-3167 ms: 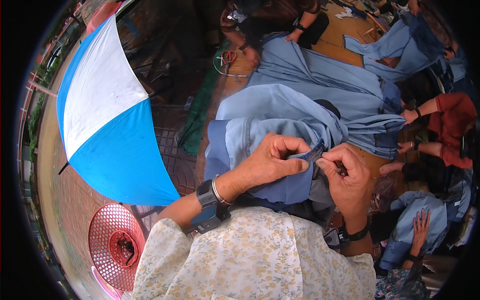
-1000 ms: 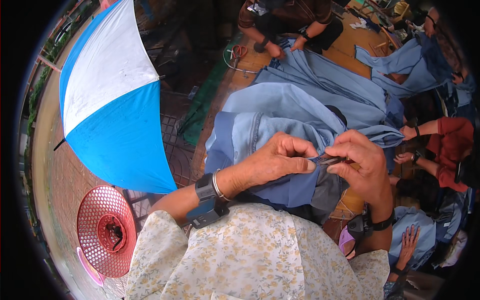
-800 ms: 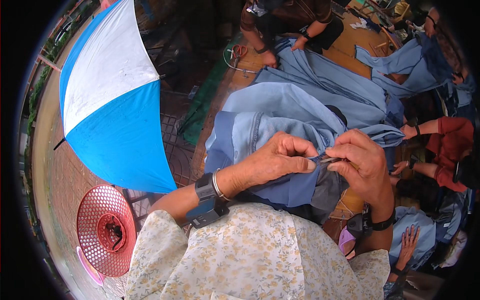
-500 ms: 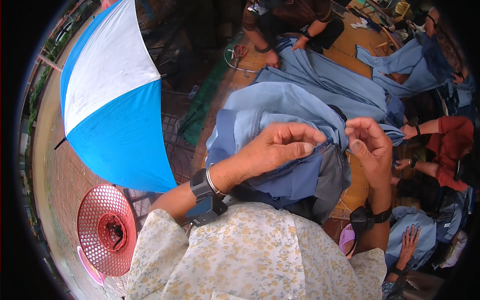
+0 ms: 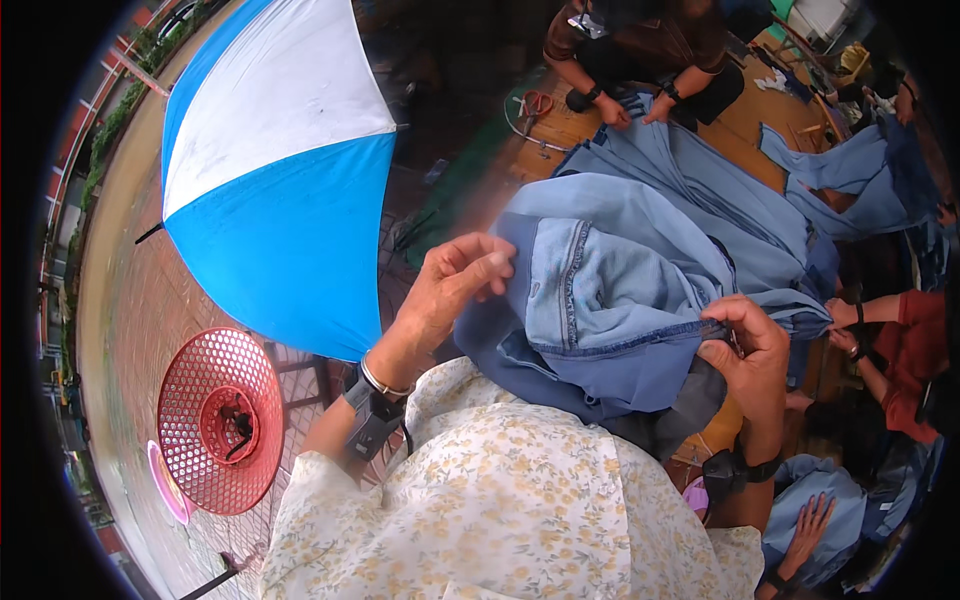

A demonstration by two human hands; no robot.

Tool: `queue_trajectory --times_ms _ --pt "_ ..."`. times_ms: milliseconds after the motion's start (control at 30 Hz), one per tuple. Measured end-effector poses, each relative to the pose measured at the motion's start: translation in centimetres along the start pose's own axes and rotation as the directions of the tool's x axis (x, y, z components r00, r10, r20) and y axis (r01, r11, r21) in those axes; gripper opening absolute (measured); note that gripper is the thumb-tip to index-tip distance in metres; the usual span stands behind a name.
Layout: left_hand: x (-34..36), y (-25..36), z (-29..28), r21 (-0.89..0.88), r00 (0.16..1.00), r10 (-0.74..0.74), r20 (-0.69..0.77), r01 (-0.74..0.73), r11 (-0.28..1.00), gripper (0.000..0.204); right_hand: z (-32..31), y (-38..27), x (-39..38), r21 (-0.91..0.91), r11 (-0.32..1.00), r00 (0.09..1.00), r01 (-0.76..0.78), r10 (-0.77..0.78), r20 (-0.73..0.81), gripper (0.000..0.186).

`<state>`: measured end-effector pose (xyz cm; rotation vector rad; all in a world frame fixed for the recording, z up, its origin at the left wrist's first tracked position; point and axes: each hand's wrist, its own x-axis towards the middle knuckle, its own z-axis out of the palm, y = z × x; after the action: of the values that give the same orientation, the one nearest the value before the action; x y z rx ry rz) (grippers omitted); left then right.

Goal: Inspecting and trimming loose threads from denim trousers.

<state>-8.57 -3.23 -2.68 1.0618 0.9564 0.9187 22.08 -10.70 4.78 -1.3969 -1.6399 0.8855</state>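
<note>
A light-blue denim garment with a dark stitched seam and darker blue panels lies bunched before me. My left hand is at its upper left edge, thumb and forefinger closed on the cloth, slightly blurred. At the garment's right, my right hand pinches the dark seam. Whether anything else is inside that hand is hidden. A grey piece of cloth hangs below it.
Co-workers' hands grip long denim pieces on a wooden board; another worker in red sits right, another's hand lies on denim below. A blue-and-white umbrella and red perforated basket are left.
My left hand has moved up and left to the garment's upper edge. My right hand has moved down onto the seam. The garment is spread wider, and the view has shifted.
</note>
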Motion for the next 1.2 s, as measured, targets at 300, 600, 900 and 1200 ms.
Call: queue_trajectory --times_ms 300,600,900,1200 --pt "1.6 -1.4 -1.5 -0.158 0.995 -0.102 -0.012 0.099 0.983 0.022 -1.0 1.6 -1.8 0.104 0.994 0.998 0.018 -0.011 -0.068 0.025" --pt "3.6 0.6 -0.4 -0.047 0.996 -0.045 0.074 0.049 0.998 0.018 -2.2 3.9 -2.0 0.167 0.985 0.995 -0.03 0.046 -0.092 0.027" --pt "3.0 1.0 1.0 -0.27 0.985 0.045 0.167 0.002 0.963 0.018 -2.4 4.0 -2.2 0.192 0.981 0.989 -0.034 0.06 -0.134 0.028" --pt "2.1 1.0 1.4 -0.479 0.955 0.092 0.281 0.057 0.876 0.015 -2.6 4.7 -2.8 0.183 0.983 0.986 -0.022 0.051 -0.156 0.031"
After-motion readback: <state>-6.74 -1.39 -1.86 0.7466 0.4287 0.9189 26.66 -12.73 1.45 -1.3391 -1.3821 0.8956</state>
